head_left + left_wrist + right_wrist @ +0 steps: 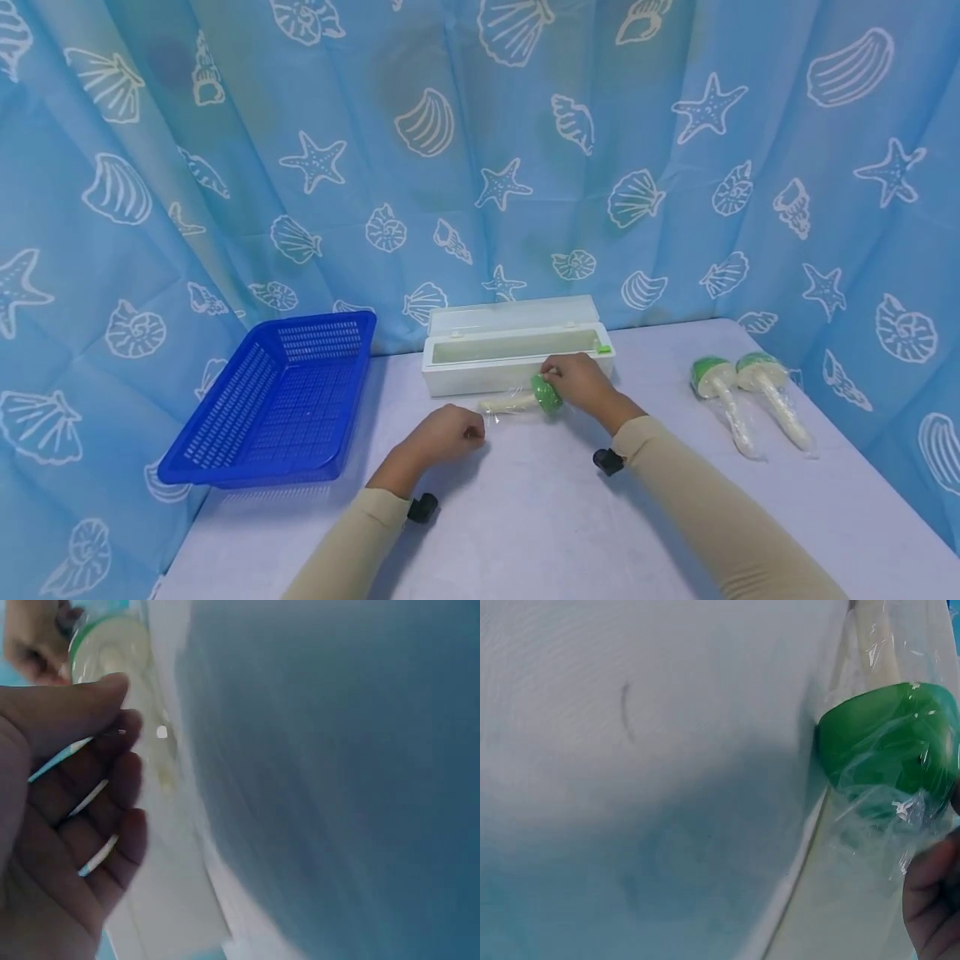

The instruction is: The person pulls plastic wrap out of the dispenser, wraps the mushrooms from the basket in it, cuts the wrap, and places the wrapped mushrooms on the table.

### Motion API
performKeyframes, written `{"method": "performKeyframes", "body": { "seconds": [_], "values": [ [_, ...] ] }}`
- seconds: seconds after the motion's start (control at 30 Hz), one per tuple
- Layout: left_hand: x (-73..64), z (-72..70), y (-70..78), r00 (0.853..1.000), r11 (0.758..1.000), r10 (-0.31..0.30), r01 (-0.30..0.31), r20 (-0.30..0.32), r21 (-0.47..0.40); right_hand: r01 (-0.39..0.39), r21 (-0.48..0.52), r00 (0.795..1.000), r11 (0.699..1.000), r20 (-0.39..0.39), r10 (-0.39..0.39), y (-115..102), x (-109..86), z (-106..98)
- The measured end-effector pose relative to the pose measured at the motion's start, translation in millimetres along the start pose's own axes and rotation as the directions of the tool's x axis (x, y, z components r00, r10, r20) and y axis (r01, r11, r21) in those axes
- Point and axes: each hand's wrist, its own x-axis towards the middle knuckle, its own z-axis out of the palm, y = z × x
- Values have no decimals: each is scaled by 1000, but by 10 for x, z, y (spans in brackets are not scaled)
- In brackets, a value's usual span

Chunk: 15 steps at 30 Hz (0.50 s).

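A mushroom-shaped thing with a green domed head and a cream handle (pixel 512 403), wrapped in clear plastic, lies sideways before a white lidded box (pixel 480 382). My right hand (pixel 581 385) pinches the loose plastic at the green head (pixel 889 742). Close to the handle's free end is my left hand (pixel 447 435), its fingers (pixel 129 780) loosely bent and the thumb near the index fingertip. Nothing shows between them. The box's lid (pixel 517 312) is raised at the back, and a small green tab (pixel 603 349) sits on its right rim.
A blue plastic basket (pixel 341 433) stands on the left of the white-covered table (pixel 525 525). Two more wrapped green-headed things, one on the left (pixel 731 408) and one beside it (pixel 780 408), lie at the right. A blue shell-patterned curtain (pixel 517 242) hangs behind.
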Motion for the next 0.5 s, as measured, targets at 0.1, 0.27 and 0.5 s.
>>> {"method": "performKeyframes", "body": {
  "seconds": [0.1, 0.27, 0.5],
  "values": [
    [118, 77, 54, 999, 1000, 12, -13, 53, 25, 20, -62, 1000, 998, -17, -21, -28, 0, -13],
    [300, 193, 102, 992, 997, -55, 60, 109, -39, 50, -75, 998, 996, -35, -53, -50, -5, -13],
    [375, 161, 58, 988, 919, -103, 139, 117, -368, 29, -45, 999, 999, -13, -30, -19, 7, -1]
  ]
}}
